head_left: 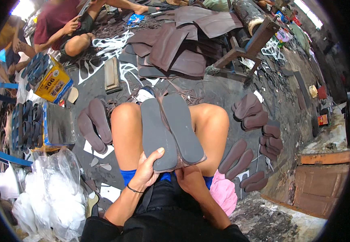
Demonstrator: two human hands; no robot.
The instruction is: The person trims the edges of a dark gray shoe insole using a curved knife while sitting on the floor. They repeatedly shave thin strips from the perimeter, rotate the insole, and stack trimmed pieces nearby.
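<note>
The left hand (144, 171) has its grip closed on the near end of a flat, dark-grey, sole-shaped piece (155, 129), thumb pressed on its upper face. Just to the right, side by side with it, lies a second grey sole-shaped piece (181, 127). A thin brown sheet (198, 161) shows between the two and juts out at the near right corner. The right hand (191, 179) is beneath that near end; its fingers are hidden, so I cannot tell how firm its grip is. Both pieces are held between the person's bare knees, far ends pointing away.

To the left of the knees rests a pair of brown, padded, sole-shaped pieces (94, 125) on the dark floor (88, 86). On the right are stacked brown soles (252, 113) and, nearer, a slim brown pair (236, 159); a crumpled pink cloth (224, 195) lies nearer again. A clear plastic bag with white contents (56, 193) sits near left. Farther left stands a yellow-and-blue box (54, 82). Far off, large brown moulded sheets (167, 48) are heaped beside a brown angular frame (243, 54), and a co-worker in a maroon shirt (56, 22) sits at far left.
</note>
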